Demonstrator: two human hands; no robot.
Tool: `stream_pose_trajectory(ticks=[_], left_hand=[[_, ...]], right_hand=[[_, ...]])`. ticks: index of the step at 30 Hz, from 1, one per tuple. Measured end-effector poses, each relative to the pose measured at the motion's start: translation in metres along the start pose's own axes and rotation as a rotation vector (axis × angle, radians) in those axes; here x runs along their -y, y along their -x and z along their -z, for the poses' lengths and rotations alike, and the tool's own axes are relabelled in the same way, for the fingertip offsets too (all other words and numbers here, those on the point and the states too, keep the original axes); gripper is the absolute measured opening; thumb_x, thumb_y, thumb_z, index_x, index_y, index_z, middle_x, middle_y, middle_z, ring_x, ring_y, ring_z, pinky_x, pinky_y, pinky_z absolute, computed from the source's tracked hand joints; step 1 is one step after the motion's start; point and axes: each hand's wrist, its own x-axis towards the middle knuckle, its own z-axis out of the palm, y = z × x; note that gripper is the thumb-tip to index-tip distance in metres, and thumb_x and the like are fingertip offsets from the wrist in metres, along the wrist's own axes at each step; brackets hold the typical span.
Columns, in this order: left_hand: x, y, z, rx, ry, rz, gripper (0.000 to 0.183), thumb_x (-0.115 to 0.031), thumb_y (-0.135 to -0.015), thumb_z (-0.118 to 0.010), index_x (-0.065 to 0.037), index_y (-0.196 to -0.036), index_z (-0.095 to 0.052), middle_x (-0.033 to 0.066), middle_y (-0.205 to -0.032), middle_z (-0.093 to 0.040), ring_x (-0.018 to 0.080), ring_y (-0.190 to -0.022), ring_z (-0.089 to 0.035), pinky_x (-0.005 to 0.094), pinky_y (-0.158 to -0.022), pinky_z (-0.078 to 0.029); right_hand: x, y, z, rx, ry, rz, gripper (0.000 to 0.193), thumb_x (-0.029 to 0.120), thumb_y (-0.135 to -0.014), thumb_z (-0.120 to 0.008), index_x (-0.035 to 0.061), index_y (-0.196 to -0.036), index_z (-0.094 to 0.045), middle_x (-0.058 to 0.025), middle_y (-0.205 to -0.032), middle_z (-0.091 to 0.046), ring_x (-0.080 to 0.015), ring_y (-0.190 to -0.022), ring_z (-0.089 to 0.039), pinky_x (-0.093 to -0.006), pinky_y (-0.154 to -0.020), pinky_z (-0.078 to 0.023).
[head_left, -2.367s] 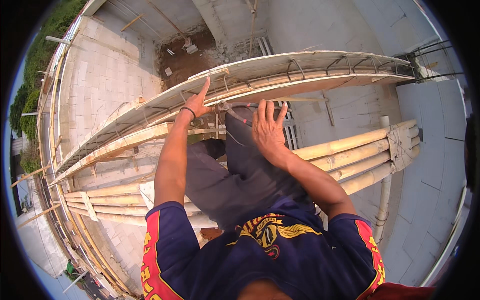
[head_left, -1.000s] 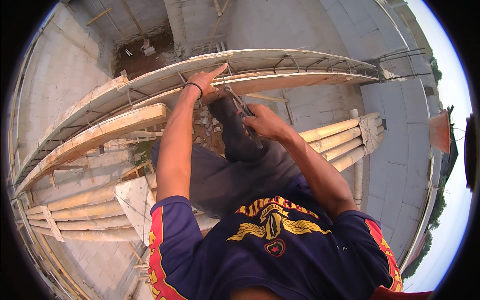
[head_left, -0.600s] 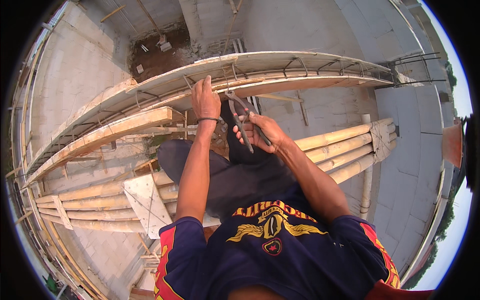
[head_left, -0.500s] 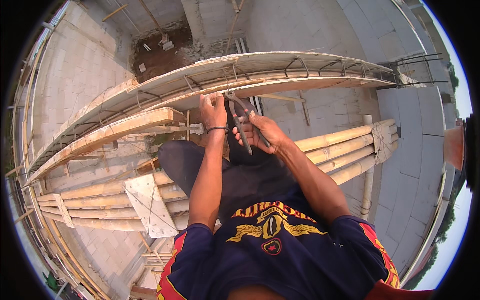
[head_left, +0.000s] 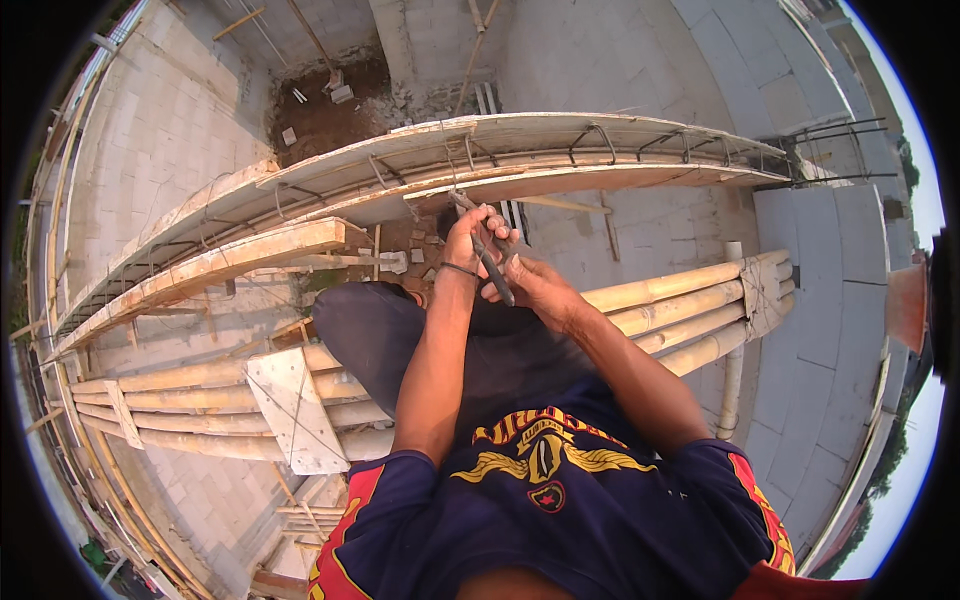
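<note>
Both my hands are together at the near side of a long wooden beam form. A pair of dark pincers points away from me, its jaws close to the form's lower edge by a thin wire. My left hand is closed round the pincers near the jaws, its fingers curled over the handles. Lower down, my right hand is closed about the handle ends; its fingers are partly hidden. Bent steel stirrups show inside the form.
Bamboo poles lashed together run across under me on both sides. A pale board is tied over them at left. A timber juts out beside the form. Grey block walls rise around, and the ground lies far below.
My left hand has left the form's edge and moved right and down onto the pincers. The pincers' handles have come together, and my right hand has shifted slightly down.
</note>
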Motion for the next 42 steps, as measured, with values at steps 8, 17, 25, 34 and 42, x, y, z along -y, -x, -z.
stream_pose_trajectory(ticks=[8, 17, 25, 34, 42], left_hand=[[0.006, -0.005, -0.030, -0.298, -0.081, -0.118, 0.011, -0.013, -0.089, -0.053, -0.006, -0.081, -0.052, 0.0025, -0.065, -0.050, 0.0186, -0.062, -0.056, 0.0442, -0.080, -0.057], [0.002, -0.004, -0.029, -0.299, 0.004, -0.118, 0.018, -0.017, -0.092, -0.051, -0.007, -0.077, -0.047, 0.0056, -0.062, -0.049, 0.0251, -0.058, -0.055, 0.0529, -0.078, -0.058], [0.015, -0.012, -0.043, -0.469, 0.020, -0.144, 0.025, -0.021, -0.091, -0.054, -0.012, -0.070, -0.043, 0.0003, -0.053, -0.039, 0.0173, -0.048, -0.043, 0.0374, -0.057, -0.047], [0.018, -0.015, -0.045, -0.667, -0.301, -0.125, 0.038, -0.040, -0.089, -0.067, -0.007, -0.087, -0.049, 0.0063, -0.067, -0.051, 0.0247, -0.058, -0.059, 0.0487, -0.067, -0.057], [0.034, -0.015, -0.018, -0.137, 0.175, -0.248, 0.021, -0.026, -0.097, -0.057, -0.005, -0.097, -0.053, 0.0091, -0.081, -0.057, 0.0280, -0.083, -0.062, 0.0474, -0.085, -0.053]], right_hand=[[0.017, 0.070, -0.024, -0.071, 0.811, 0.067, 0.051, 0.040, -0.083, -0.075, 0.0006, -0.111, -0.059, -0.0063, -0.062, -0.053, -0.0176, -0.059, -0.049, -0.0347, -0.061, -0.043], [0.060, 0.124, -0.010, -0.595, 1.215, 0.515, 0.011, 0.012, -0.091, -0.057, 0.0033, -0.085, -0.056, -0.0124, -0.066, -0.061, -0.0355, -0.054, -0.058, -0.0441, -0.053, -0.045], [0.038, 0.109, -0.008, -0.647, 1.607, 0.656, 0.021, 0.023, -0.090, -0.060, 0.0034, -0.098, -0.062, -0.0174, -0.071, -0.064, -0.0409, -0.065, -0.063, -0.0512, -0.064, -0.050], [0.050, 0.013, -0.017, -0.449, 0.911, 0.060, 0.054, 0.042, -0.102, -0.042, -0.0097, -0.114, -0.051, -0.0202, -0.075, -0.065, -0.0269, -0.056, -0.061, -0.0391, -0.059, -0.051], [0.043, 0.019, 0.003, -0.242, 0.255, -0.006, 0.048, 0.040, -0.101, -0.043, -0.0067, -0.111, -0.051, -0.0213, -0.089, -0.065, -0.0262, -0.072, -0.064, -0.0346, -0.063, -0.053]])
